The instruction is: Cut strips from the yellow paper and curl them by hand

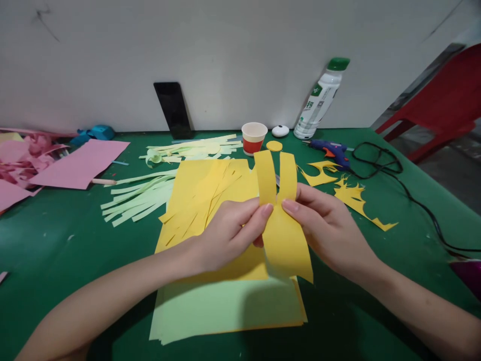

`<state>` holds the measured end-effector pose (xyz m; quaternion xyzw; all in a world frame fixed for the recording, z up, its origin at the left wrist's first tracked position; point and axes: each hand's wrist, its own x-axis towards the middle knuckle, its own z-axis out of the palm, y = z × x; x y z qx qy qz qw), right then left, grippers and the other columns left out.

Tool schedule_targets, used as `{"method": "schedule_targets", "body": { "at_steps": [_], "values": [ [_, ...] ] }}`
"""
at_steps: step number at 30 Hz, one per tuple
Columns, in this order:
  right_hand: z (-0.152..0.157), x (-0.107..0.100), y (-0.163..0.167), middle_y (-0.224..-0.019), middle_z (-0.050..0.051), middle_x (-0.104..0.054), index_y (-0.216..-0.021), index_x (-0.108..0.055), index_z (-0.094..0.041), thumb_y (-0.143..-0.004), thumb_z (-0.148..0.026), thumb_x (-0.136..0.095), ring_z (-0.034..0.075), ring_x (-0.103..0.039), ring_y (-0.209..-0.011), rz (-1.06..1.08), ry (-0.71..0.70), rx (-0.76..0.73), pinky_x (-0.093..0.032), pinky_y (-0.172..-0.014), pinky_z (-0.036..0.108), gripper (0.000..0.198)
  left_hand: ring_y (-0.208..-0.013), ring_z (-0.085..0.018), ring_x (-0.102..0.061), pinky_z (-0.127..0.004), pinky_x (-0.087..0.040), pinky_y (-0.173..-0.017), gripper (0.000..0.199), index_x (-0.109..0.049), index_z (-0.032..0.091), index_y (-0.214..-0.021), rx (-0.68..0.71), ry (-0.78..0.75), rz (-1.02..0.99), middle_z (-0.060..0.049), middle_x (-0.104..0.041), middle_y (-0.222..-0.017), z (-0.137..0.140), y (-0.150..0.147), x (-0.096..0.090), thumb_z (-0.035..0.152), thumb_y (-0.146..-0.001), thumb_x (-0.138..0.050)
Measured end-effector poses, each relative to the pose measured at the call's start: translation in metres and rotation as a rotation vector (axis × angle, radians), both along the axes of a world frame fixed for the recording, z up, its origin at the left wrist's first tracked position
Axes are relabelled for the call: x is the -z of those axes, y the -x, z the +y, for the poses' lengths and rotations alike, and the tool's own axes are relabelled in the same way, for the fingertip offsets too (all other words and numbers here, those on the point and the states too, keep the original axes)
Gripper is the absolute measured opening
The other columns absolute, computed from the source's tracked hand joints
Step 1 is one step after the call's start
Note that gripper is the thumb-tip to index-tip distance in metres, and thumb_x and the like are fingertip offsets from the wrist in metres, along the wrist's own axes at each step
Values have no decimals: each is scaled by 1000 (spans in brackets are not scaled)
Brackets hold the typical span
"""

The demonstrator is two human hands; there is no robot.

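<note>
A yellow paper strip (286, 245), split from its top edge into two upright tabs, is held up in front of me. My left hand (235, 228) pinches it at the left side of the split, thumb on the near face. On the opposite side my right hand (325, 220) grips it the same way, with the fingers behind. Below lie yellow sheets (199, 185) with narrow yellow slivers on top, over light green sheets (225, 311). Part of something grey, perhaps a scissor handle, shows behind the strip; most of it is hidden.
Fringed green paper (146, 193) and pink paper (84, 163) lie to the left. At the back are a phone (173, 110), a paper cup (253, 139), a white case (280, 131) and a leaning bottle (319, 103). A corded glue gun (330, 148) and yellow scraps (356, 198) lie right.
</note>
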<state>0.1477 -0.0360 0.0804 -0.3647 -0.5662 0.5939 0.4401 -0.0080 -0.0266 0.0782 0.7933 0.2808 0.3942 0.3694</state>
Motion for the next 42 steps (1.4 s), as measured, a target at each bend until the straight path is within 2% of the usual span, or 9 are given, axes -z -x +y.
{"method": "schedule_targets", "body": {
  "at_steps": [8,11,14,18,22,26,33,42],
  "values": [
    [-2,2,4,-66,-2,-49,-67,-49,-22,-80,-32,-53,10,-48,-57,80,138,51,-41,-50,23,17,-46,-5,-45,-17,-37,-48,33,-34,18,-56,-47,64,-8,5,-44,-49,0,-3,5,19,-89,-32],
    [-1,9,6,-62,-3,-45,-65,-45,-22,-79,-34,-54,10,-45,-53,85,173,79,-38,-48,23,20,-47,-6,-45,-19,-36,-49,34,-34,18,-55,-63,130,-18,5,-44,-49,3,-4,10,23,-89,-32],
    [4,23,10,-60,-3,-44,-64,-43,-22,-79,-36,-52,11,-44,-54,69,173,92,-38,-49,24,22,-46,-7,-43,-21,-34,-47,35,-33,18,-55,-92,256,9,5,-43,-48,7,1,21,29,-88,-33],
    [12,48,18,-60,-4,-41,-62,-42,-21,-77,-36,-52,10,-44,-57,-20,170,10,-38,-55,25,24,-51,-9,-43,-23,-35,-52,36,-37,18,-56,-116,416,155,4,-43,-53,12,14,42,34,-87,-33],
    [17,71,22,-55,-5,-41,-61,-46,-19,-76,-38,-53,9,-41,-49,-71,202,-64,-34,-47,24,25,-50,-9,-38,-23,-31,-50,36,-39,16,-55,-85,493,260,4,-40,-52,15,27,55,35,-85,-38],
    [16,80,21,-50,-7,-40,-61,-45,-18,-75,-39,-55,7,-39,-44,-116,235,-60,-31,-44,22,27,-46,-8,-32,-22,-25,-46,39,-36,17,-52,-39,466,273,5,-35,-50,15,31,60,36,-85,-39],
    [14,77,22,-51,-8,-34,-58,-38,-19,-71,-46,-57,7,-37,-45,-137,242,20,-31,-44,23,35,-44,-7,-32,-21,-27,-44,40,-36,17,-51,-20,449,175,6,-35,-47,18,30,70,36,-86,-42],
    [14,80,20,-51,-7,-36,-61,-39,-19,-76,-43,-54,7,-37,-46,-159,221,17,-30,-43,22,31,-44,-6,-36,-19,-30,-45,40,-34,17,-52,-67,425,228,6,-36,-46,18,29,67,35,-87,-39]
  ]
}}
